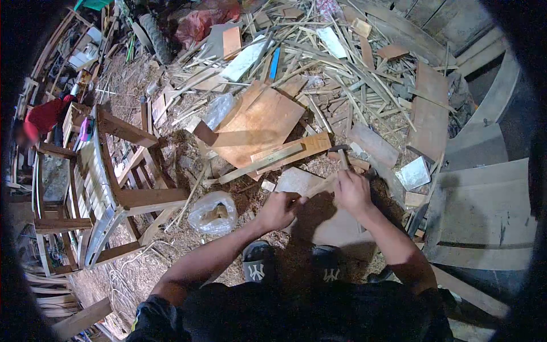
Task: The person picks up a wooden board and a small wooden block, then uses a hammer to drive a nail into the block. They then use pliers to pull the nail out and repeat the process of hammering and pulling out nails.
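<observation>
A lane of sawdust-strewn floor (171, 242) runs between the wooden frame (152, 198) and the clear plastic bag (212, 212), narrowed by a thin stick (191, 197). A strip of wood (322, 186) spans the gap between left hand (277, 211) and right hand (353, 192). Ahead, the plywood sheet (270, 114) lies low, passable from above, a batten (262, 163) slanting across its near side. Tangled sticks (348, 85) block the floor beyond; a large panel (484, 211) walls off the right.

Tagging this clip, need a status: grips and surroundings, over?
Left grip closed at wood strip. Right grip around tool handle. Planks just ahead, plastic bag off left.
</observation>
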The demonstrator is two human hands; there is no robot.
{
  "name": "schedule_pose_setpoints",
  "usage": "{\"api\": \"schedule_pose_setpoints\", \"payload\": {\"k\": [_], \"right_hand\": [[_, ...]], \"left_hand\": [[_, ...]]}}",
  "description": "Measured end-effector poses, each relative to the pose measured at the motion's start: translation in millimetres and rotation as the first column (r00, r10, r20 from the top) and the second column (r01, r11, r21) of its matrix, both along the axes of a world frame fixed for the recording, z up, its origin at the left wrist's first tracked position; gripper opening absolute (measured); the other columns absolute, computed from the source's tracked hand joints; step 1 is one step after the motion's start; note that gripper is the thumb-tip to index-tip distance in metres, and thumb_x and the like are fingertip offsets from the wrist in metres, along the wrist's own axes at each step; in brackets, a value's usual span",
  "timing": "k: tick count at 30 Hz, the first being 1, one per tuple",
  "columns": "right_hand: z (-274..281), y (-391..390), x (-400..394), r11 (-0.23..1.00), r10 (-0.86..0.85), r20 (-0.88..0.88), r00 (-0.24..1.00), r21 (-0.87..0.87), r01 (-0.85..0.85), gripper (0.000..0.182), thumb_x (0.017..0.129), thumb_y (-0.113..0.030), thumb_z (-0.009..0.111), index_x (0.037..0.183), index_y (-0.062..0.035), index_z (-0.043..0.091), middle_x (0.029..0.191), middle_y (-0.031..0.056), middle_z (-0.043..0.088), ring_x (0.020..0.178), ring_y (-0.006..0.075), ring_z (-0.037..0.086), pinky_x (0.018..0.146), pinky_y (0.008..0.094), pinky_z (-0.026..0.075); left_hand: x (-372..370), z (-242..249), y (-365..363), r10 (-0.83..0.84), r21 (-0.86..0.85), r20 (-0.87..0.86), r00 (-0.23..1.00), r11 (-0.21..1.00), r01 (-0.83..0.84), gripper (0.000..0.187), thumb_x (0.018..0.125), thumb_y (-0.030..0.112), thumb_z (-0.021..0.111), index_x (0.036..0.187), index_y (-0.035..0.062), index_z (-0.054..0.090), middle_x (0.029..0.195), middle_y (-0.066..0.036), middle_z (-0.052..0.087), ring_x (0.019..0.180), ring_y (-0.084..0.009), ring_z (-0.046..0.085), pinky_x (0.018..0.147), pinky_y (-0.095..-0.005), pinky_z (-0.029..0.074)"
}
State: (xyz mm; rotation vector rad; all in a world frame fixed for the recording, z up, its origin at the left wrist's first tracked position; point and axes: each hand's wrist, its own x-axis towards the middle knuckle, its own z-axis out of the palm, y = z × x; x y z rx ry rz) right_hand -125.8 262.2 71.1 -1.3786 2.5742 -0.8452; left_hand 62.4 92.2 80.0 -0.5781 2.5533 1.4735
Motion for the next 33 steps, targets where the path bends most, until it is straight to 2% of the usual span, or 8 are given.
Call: {"api": "schedule_pose_setpoints", "payload": {"k": [2, 7, 13, 16, 19, 22, 28, 33], "right_hand": [[-1.4, 2.5, 1.6, 0.995, 0.104, -0.101, 0.989, 0.007, -0.104, 0.015, 0.090, -0.011, 0.063, 0.082, 0.0007, 0.060, 0.067, 0.0237, 0.063, 0.064, 0.0434, 0.066, 0.062, 0.0521, 0.052], [-16.9, -11.1, 2.7, 0.957, -0.277, 0.523, 0.806, 0.072, 0.282, 0.018, 0.087, -0.010, 0.064, 0.075, 0.0012, 0.057, 0.066, 0.0244, 0.061, 0.063, 0.0417, 0.065, 0.062, 0.0504, 0.053], [-8.2, 1.3, 2.3, 0.995, 0.101, -0.159, 0.982, 0.000, -0.103, 0.018, 0.090, -0.011, 0.063, 0.080, 0.0037, 0.060, 0.071, 0.0237, 0.064, 0.063, 0.0375, 0.068, 0.060, 0.0505, 0.050], [14.8, -0.6, 18.1, 0.989, -0.145, 0.445, 0.884, 0.099, 0.113, 0.017, 0.091, -0.010, 0.062, 0.084, 0.0048, 0.060, 0.075, 0.0237, 0.065, 0.069, 0.0365, 0.069, 0.061, 0.0509, 0.050], [-48.2, 4.2, 12.2, 0.965, -0.259, 0.568, 0.781, 0.113, 0.238, 0.017, 0.093, -0.009, 0.060, 0.084, 0.0051, 0.060, 0.075, 0.0242, 0.065, 0.070, 0.0362, 0.069, 0.062, 0.0496, 0.051], [-22.3, 7.3, 11.4, 1.000, -0.017, 0.120, 0.993, -0.013, 0.019, 0.021, 0.095, -0.010, 0.058, 0.081, 0.0055, 0.060, 0.073, 0.0254, 0.064, 0.066, 0.0359, 0.068, 0.061, 0.0479, 0.049], [-38.0, 5.7, 5.8, 0.981, -0.195, 0.555, 0.809, 0.094, 0.172, 0.012, 0.090, -0.008, 0.063, 0.087, 0.0036, 0.061, 0.077, 0.0261, 0.064, 0.070, 0.0415, 0.067, 0.062, 0.0498, 0.050], [-18.3, 10.7, 12.5, 0.999, 0.033, 0.155, 0.987, 0.032, -0.038, 0.011, 0.087, -0.006, 0.065, 0.094, 0.0031, 0.062, 0.080, 0.0238, 0.067, 0.072, 0.0422, 0.068, 0.065, 0.0495, 0.054]], "left_hand": [[3.3, -6.0, -1.0, -0.022, -0.010, -0.009, 1.000, 1.000, 0.022, 0.046, 0.103, 0.040, 0.056, 0.094, -0.0017, 0.072, 0.069, -0.027, 0.062, 0.064, -0.0435, 0.064, 0.064, -0.0502, 0.050], [-0.3, -4.4, 0.7, 0.051, 0.083, 0.111, 0.993, 0.995, -0.060, 0.047, 0.103, 0.044, 0.058, 0.107, 0.0003, 0.073, 0.090, -0.026, 0.072, 0.085, -0.0402, 0.072, 0.078, -0.0482, 0.053], [-1.3, -6.0, -2.7, -0.008, 0.027, 0.089, 0.996, 1.000, 0.005, 0.043, 0.103, 0.042, 0.059, 0.109, 0.0019, 0.074, 0.091, -0.024, 0.073, 0.083, -0.0363, 0.072, 0.077, -0.0461, 0.054], [6.0, -15.2, -1.3, -0.012, 0.029, 0.050, 0.999, 1.000, 0.010, 0.040, 0.103, 0.039, 0.059, 0.109, 0.0028, 0.075, 0.087, -0.024, 0.073, 0.078, -0.0340, 0.071, 0.074, -0.0443, 0.054], [3.0, -23.3, -4.2, -0.021, 0.025, 0.056, 0.998, 1.000, 0.019, 0.038, 0.103, 0.038, 0.059, 0.109, 0.0042, 0.075, 0.082, -0.023, 0.072, 0.074, -0.0329, 0.070, 0.073, -0.0442, 0.054], [-0.1, -10.7, -5.5, -0.029, 0.040, 0.115, 0.993, 0.999, 0.025, 0.040, 0.103, 0.039, 0.058, 0.109, 0.0033, 0.075, 0.082, -0.025, 0.071, 0.076, -0.0346, 0.071, 0.074, -0.0448, 0.055], [-1.2, -7.4, -4.6, -0.009, 0.045, 0.155, 0.988, 0.999, 0.002, 0.038, 0.100, 0.035, 0.060, 0.106, 0.0011, 0.075, 0.087, -0.028, 0.071, 0.083, -0.0424, 0.072, 0.077, -0.0501, 0.055], [0.3, -2.9, -6.8, -0.017, 0.048, 0.098, 0.995, 0.999, 0.012, 0.038, 0.100, 0.035, 0.059, 0.107, 0.0004, 0.075, 0.089, -0.029, 0.071, 0.085, -0.0426, 0.072, 0.080, -0.0497, 0.055]]}}
